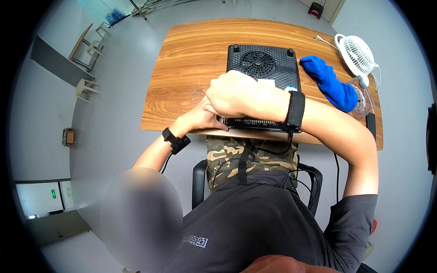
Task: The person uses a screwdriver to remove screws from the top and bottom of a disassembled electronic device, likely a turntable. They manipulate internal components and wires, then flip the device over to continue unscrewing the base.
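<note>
A flat black appliance, probably an induction cooker (275, 68), lies on the wooden table with its underside up. A round fan grille, corner feet and a pale label show on it. My right hand (232, 93) is a closed fist above its near left part; whatever it grips is hidden under the fingers. Beneath and left of that fist, my left hand (202, 117) rests at the cooker's near left corner, its thumb along the edge. The right hand partly covers the left hand's other fingers.
A bundled blue cloth (330, 84) lies right of the cooker, beside a clear plastic container (363, 102). Behind them stands a white fan (356, 54) with a cable. Small metal bits (194, 95) lie on the wooden table (182, 68) left of the cooker.
</note>
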Tool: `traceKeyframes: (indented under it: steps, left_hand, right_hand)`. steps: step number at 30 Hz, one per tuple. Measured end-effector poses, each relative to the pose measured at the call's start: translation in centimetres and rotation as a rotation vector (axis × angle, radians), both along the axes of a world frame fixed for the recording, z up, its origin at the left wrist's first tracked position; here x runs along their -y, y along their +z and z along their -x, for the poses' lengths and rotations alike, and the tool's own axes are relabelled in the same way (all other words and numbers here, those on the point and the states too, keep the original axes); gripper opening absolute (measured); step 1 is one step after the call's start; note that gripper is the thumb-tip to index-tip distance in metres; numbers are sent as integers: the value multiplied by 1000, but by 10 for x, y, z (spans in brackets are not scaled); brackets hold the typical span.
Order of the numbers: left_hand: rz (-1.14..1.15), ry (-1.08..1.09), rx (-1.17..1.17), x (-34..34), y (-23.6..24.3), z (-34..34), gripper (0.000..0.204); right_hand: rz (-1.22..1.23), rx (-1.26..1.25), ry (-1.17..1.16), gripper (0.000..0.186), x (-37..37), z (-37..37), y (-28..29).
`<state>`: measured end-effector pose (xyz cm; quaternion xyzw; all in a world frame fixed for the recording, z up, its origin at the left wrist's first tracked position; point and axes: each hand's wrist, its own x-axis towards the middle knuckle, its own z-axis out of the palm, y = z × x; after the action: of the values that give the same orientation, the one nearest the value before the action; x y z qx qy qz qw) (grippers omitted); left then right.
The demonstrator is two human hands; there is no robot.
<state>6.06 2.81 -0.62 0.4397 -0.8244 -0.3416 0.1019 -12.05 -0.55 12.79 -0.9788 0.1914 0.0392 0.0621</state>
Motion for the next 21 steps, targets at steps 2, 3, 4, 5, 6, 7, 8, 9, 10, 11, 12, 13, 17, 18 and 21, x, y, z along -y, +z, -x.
traceKeyframes:
  steps: [2, 3, 4, 5, 6, 7, 8, 9, 10, 11, 12, 13, 17, 18, 21]
  left_hand:
    - [124, -21, -84, 0, -10, -8, 61]
    - [146, -17, -90, -1, -13, -10, 63]
    - [169, -25, -101, 1, -14, -10, 64]
    - [153, -15, -75, 2, -15, -8, 63]
    - [136, -5, -48, 2, -15, -6, 63]
    - [65, 23, -18, 1, -13, -4, 58]
    - [-7, 50, 12, 0, -8, -1, 54]
    - [-79, 78, 42, -1, -4, 1, 50]
    - [-150, 106, 72, -1, -1, 2, 46]
    - [-115, 76, 51, -1, -4, 0, 46]
    - [-79, 46, 30, -1, -10, -4, 45]
    - [-45, 9, 8, 0, -7, -3, 45]
    - [-153, 93, 56, -1, 7, 5, 52]
    - [-104, 80, -15, -2, 1, 1, 54]
    - [94, 26, -110, -2, -9, -4, 58]
  right_hand:
    - [-32, -83, -12, 32, -6, -1, 13]
    - [-27, -48, 9, 31, -6, -1, 13]
    - [-21, -17, 17, 32, -6, 3, 12]
    - [-14, 15, 27, 36, -5, 7, 11]
    - [-37, 32, 94, 39, -3, 11, 13]
    - [-62, 50, 167, 42, 1, 15, 16]
    - [-88, 68, 240, 46, 4, 17, 18]
    - [-120, 143, 226, 35, 4, 18, 13]
    - [-97, 124, 213, 31, 5, 16, 9]
    - [-74, 104, 201, 29, 6, 14, 6]
    - [-51, 85, 189, 27, 7, 11, 4]
    - [7, 67, 157, 26, 5, 8, 2]
    - [137, 12, 63, 31, -4, -1, -3]
    - [144, 3, 47, 33, -5, -2, -4]
    - [85, 49, -55, 35, -16, 0, 7]
